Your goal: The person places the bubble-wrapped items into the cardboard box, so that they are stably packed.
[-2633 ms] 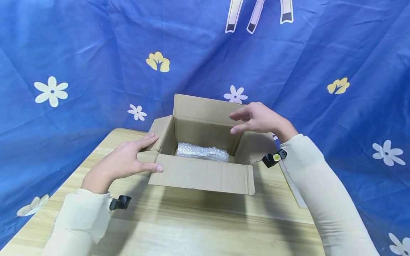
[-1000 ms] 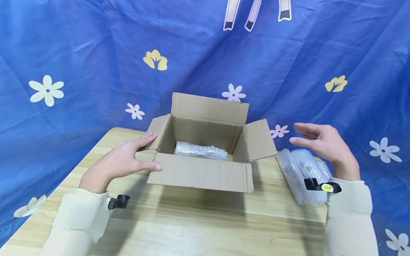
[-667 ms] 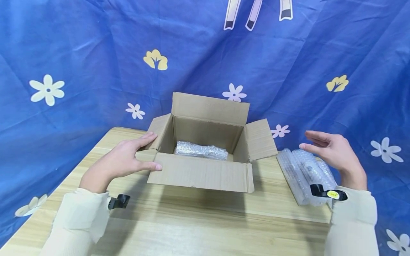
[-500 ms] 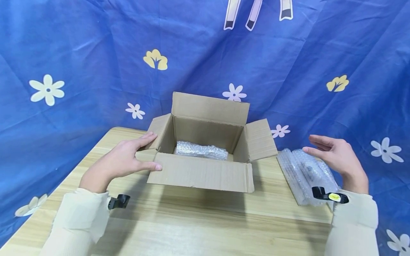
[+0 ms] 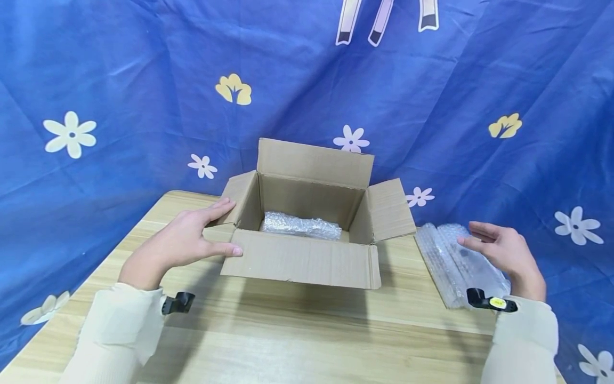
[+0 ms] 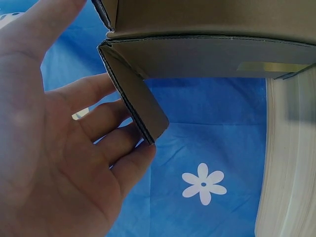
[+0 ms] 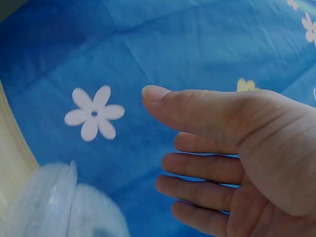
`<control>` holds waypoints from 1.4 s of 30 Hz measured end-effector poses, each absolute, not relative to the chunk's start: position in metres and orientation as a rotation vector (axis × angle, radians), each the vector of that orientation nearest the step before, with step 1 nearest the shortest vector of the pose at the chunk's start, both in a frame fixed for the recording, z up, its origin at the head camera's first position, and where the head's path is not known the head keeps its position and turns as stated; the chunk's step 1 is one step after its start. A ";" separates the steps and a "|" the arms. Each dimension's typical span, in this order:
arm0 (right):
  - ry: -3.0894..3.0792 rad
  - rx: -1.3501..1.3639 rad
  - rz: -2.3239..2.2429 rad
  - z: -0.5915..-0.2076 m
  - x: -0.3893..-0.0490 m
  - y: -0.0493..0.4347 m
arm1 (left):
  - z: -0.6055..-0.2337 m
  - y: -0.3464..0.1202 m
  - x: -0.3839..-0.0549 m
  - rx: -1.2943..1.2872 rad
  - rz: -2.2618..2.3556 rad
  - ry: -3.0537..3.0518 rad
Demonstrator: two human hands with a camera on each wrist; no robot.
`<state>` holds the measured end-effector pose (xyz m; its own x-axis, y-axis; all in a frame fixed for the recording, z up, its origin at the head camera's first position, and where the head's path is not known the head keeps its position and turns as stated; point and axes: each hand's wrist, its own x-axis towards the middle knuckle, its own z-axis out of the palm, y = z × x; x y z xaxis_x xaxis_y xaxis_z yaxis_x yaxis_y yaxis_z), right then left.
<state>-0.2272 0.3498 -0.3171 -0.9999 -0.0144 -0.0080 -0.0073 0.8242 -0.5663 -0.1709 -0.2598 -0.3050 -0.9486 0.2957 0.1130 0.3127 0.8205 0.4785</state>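
A cardboard box (image 5: 307, 261) stands on the table with its flaps folded out. Inside lies a bubble-wrapped bundle (image 5: 301, 226). My left hand (image 5: 179, 240) is spread at the box's near left corner, its fingers resting on the left flap (image 5: 240, 193) and its thumb on the front flap. In the left wrist view the flap edge crosses in front of those fingers. Over at the right, my right hand (image 5: 508, 253) hovers with relaxed fingers above several bubble-wrapped bundles (image 5: 443, 264), partly hiding them. Nothing lies between its thumb and fingers in the right wrist view.
The pale wooden table (image 5: 288, 341) reaches back to a blue flowered cloth (image 5: 297, 64) hanging behind the box. The right flap (image 5: 390, 210) sticks out toward the wrapped bundles. A black wrist camera is strapped to each sleeve.
My right hand has moved from above the box out to the right, then lowered toward the wrapped bundles. The left hand stays at the box, and the bundle inside has not moved.
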 end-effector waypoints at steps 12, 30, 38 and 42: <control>2.975 0.050 -0.838 -0.351 -0.225 0.370 | -0.306 -0.259 -0.170 -0.491 -0.802 -2.963; 3.036 0.091 -0.783 -0.385 -0.222 0.381 | -0.305 -0.261 -0.170 -0.493 -0.813 -2.963; 3.001 0.105 -0.771 -0.387 -0.219 0.388 | -0.306 -0.260 -0.171 -0.499 -0.808 -2.963; 2.967 0.156 -0.775 -0.387 -0.219 0.391 | -0.307 -0.260 -0.171 -0.498 -0.803 -2.965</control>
<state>-0.2193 0.3907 -0.3867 -0.9923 0.0800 -0.0945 0.1160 0.8677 -0.4834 -0.1710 -0.2597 -0.3067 -0.9484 0.2971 0.1108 0.3124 0.8157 0.4869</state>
